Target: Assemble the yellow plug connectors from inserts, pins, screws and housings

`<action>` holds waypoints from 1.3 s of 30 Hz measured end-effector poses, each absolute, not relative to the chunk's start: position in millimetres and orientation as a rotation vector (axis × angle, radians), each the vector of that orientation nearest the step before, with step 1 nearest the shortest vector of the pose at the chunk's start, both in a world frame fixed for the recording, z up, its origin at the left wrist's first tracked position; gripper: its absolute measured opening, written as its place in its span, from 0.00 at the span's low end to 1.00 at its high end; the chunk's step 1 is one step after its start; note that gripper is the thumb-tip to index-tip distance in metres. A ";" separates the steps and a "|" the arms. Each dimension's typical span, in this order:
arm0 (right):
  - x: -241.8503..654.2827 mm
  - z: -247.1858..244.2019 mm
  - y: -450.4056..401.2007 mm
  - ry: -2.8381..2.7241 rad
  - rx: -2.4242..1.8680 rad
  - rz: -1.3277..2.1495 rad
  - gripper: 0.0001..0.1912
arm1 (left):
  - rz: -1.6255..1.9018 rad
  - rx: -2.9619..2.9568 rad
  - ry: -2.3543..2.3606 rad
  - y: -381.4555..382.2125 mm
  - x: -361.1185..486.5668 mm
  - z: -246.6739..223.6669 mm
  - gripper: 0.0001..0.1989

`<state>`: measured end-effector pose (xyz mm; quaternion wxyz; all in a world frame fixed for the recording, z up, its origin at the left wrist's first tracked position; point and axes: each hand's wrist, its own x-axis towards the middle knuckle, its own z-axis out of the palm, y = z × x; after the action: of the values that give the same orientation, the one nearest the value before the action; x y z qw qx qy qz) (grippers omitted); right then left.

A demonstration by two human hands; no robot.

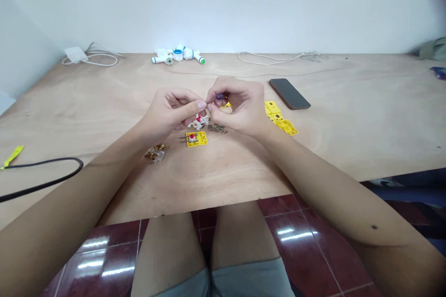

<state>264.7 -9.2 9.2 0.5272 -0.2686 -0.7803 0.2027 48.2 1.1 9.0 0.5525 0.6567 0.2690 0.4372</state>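
My left hand [179, 107] and my right hand [240, 104] meet above the table, thumbs and fingertips pinched together. Whatever is between the fingertips is too small to make out. A dark purple, shiny piece [219, 96] pokes out within the curled fingers of my right hand; the rest of it is hidden. Below the hands lies an open yellow plug housing [197, 139] with a red-and-white part inside and metal pins out its left side. Behind it are a pile of white and red plastic parts [199, 122] and several small screws [218, 128].
Brass and clear parts [156, 153] lie front left. Yellow housings [278, 116] and a phone [290, 93] are to the right. White pipe fittings [178, 54], a white charger [75, 54] and a white cable [272, 60] sit along the wall. A black cable [42, 164] crosses the left side.
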 end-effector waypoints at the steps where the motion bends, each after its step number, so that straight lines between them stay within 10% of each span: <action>1: 264.9 8.3 -9.2 -1.876 -0.649 0.474 0.04 | 1.031 1.550 0.637 1.6 47.8 8.2 0.21; 26: 253.9 31.3 -3.2 -1.848 -0.615 0.342 0.06 | 1.081 1.607 0.618 11.9 38.5 27.9 0.21; 39: 282.7 19.1 -15.5 -2.244 -0.574 0.432 0.02 | 1.177 2.490 0.559 5.7 -14.1 10.3 0.05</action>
<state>282.7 -15.5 19.1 0.3829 -0.2250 -0.8798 0.1694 -14.1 5.7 10.3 0.1648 0.8739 0.1963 0.4131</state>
